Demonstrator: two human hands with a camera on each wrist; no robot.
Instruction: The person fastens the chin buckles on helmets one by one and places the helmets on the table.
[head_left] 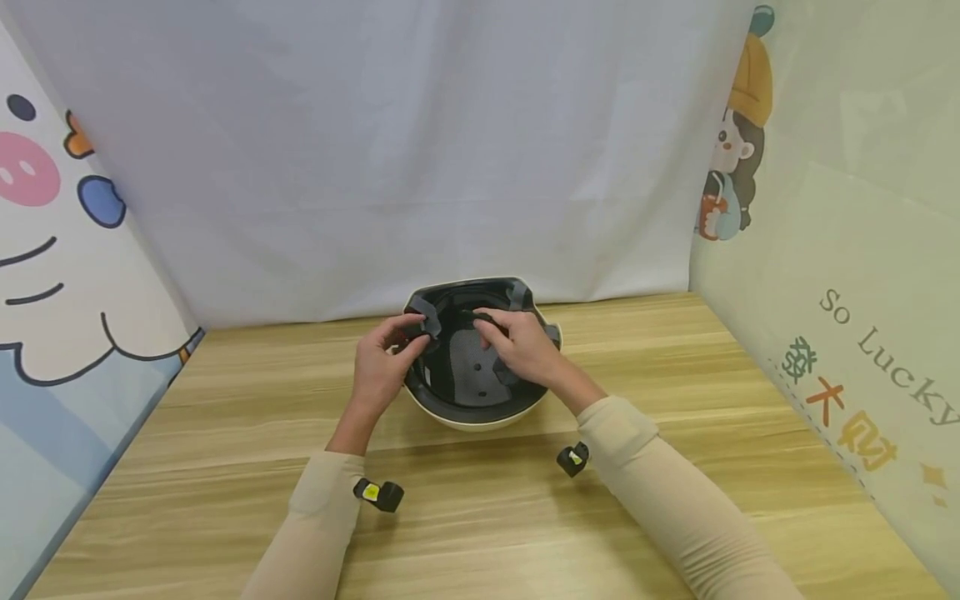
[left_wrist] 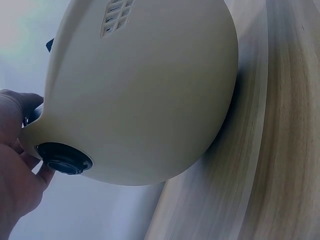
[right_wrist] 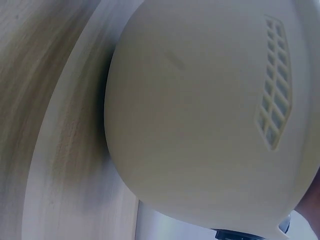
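L hand (head_left: 378,364) pinches helmet (head_left: 471,368) strap (head_left: 429,315), R hand (head_left: 522,346) a blk bit (head_left: 491,322) inside; prob. strap adjustment, next needs steady grip.

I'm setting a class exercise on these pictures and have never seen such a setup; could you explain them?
There is no robot here: a person works with two bare hands. The head picture comes from a camera worn on the head, looking forward and down. The other two come from a camera on each wrist and show the cream shell of a helmet. It sits upside down on a wood-grain table, its black inside facing up. The left hand holds a grey strap at the helmet's left edge. The right hand pinches a thin dark piece over the inside, perhaps another strap; it is too small to tell.
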